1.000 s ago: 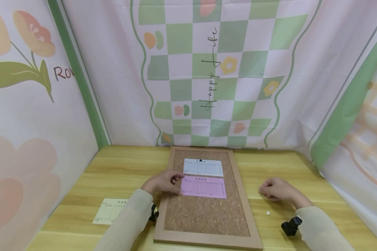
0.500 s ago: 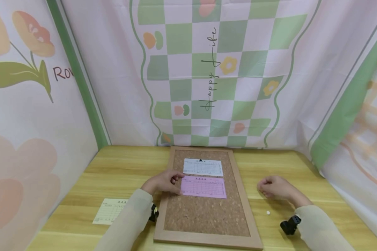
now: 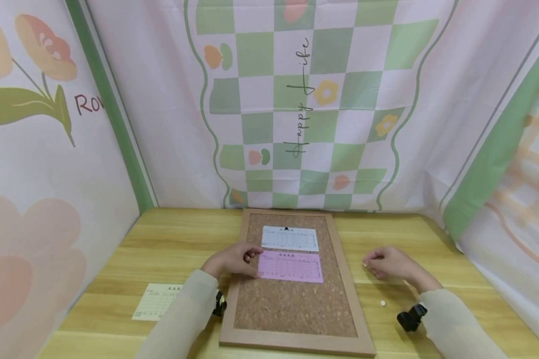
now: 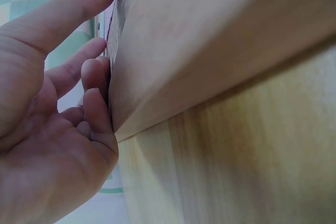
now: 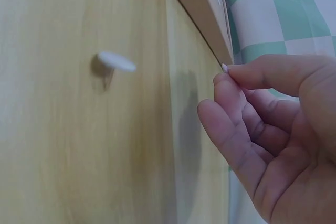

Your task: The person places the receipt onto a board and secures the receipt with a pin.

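A framed cork board point(image 3: 296, 309) lies on the table with a pale blue slip point(image 3: 290, 239) near its top, a black pin point(image 3: 286, 229) at that slip's upper edge. Just below is a pink slip point(image 3: 290, 267); the left hand point(image 3: 234, 259) rests thumb and index finger on its left corners, the other fingers bent. Right of the board, the right hand point(image 3: 392, 263) is raised over the table. The right wrist view shows that hand point(image 5: 278, 124) pinching a small white pushpin point(image 5: 224, 68) between thumb and index finger.
A pale yellow slip point(image 3: 154, 301) lies at the left, partly under the left sleeve. Another white pushpin point(image 3: 383, 303) lies on the table right of the board; in the right wrist view that loose pushpin point(image 5: 116, 61) appears large. Printed curtains point(image 3: 170, 124) stand behind the table.
The right hand has moved slightly left and away from the body, toward the board, and a white tip now shows at its fingertips. The left hand and the slips have stayed put.
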Demonstrator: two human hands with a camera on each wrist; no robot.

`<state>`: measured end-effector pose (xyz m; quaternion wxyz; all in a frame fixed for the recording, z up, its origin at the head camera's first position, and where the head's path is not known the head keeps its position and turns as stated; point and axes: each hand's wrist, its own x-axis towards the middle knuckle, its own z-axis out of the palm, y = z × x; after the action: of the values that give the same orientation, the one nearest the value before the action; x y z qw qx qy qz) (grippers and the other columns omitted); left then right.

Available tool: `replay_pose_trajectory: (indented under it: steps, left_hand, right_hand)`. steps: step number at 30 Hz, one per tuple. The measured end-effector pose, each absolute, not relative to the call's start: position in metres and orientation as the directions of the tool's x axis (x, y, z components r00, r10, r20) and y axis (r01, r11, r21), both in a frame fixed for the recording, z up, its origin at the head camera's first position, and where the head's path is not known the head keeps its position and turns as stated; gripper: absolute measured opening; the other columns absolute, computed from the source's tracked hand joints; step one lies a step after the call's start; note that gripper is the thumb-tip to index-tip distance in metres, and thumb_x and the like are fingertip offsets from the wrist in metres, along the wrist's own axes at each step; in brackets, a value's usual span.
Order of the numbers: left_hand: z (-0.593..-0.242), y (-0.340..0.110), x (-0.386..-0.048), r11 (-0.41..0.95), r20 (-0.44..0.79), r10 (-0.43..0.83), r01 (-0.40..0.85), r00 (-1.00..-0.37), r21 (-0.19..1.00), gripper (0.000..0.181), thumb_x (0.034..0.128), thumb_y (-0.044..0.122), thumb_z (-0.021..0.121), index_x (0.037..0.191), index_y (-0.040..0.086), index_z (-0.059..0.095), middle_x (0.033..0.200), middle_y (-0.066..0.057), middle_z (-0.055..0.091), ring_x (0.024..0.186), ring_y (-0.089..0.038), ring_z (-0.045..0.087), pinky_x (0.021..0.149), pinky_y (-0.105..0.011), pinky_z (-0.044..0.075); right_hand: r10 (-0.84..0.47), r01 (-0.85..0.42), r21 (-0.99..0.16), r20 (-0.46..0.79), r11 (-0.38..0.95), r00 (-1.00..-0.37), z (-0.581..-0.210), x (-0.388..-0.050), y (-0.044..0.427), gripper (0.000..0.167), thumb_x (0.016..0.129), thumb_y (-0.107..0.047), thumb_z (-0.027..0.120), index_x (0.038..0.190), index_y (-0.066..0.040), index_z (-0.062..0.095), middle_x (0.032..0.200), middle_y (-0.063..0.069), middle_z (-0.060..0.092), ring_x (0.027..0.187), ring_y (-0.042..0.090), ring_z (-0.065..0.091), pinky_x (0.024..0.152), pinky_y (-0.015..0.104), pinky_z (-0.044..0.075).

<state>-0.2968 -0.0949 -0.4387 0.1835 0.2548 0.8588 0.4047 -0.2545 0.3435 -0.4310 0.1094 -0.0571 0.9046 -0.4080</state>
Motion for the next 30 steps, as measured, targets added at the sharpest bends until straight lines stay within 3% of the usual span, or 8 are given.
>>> replay_pose_trajectory:
  steps: [11,18,30]
  left_hand:
    - [-0.439,-0.095,-0.298,0.542,-0.116,0.580,0.275,-0.806,0.794,0.064,0.0786,0.006,0.084,0.136,-0.001,0.057,0.105,-0.009,0.050,0.091,-0.020,0.043,0.077,-0.033,0.039]
    - [-0.440,-0.096,-0.298,0.535,-0.121,0.577,0.262,-0.808,0.803,0.064,0.0790,0.006,0.084,0.137,-0.001,0.056,0.106,-0.009,0.049,0.091,-0.020,0.043,0.078,-0.034,0.039]
    - [-0.439,-0.095,-0.297,0.536,-0.126,0.577,0.258,-0.807,0.804,0.064,0.0783,0.004,0.084,0.136,-0.001,0.056,0.105,-0.009,0.049,0.091,-0.020,0.043,0.078,-0.033,0.039]
  right_hand:
    - [-0.262,-0.045,-0.779,-0.156,0.626,-0.953,-0.426,-0.260,0.330,0.025,0.099,-0.012,0.061,0.109,0.012,0.064,0.080,0.009,0.062,0.071,0.019,0.059,0.062,0.035,0.053]
    - [-0.281,-0.068,-0.762,-0.153,0.644,-0.947,-0.422,-0.268,0.312,0.022,0.098,-0.014,0.061,0.107,0.005,0.068,0.076,0.008,0.061,0.066,0.019,0.056,0.060,0.034,0.050]
    - [-0.317,-0.107,-0.775,-0.126,0.623,-0.940,-0.416,-0.279,0.277,0.019,0.096,-0.010,0.063,0.102,0.006,0.069,0.083,0.008,0.065,0.073,0.015,0.059,0.064,0.032,0.053]
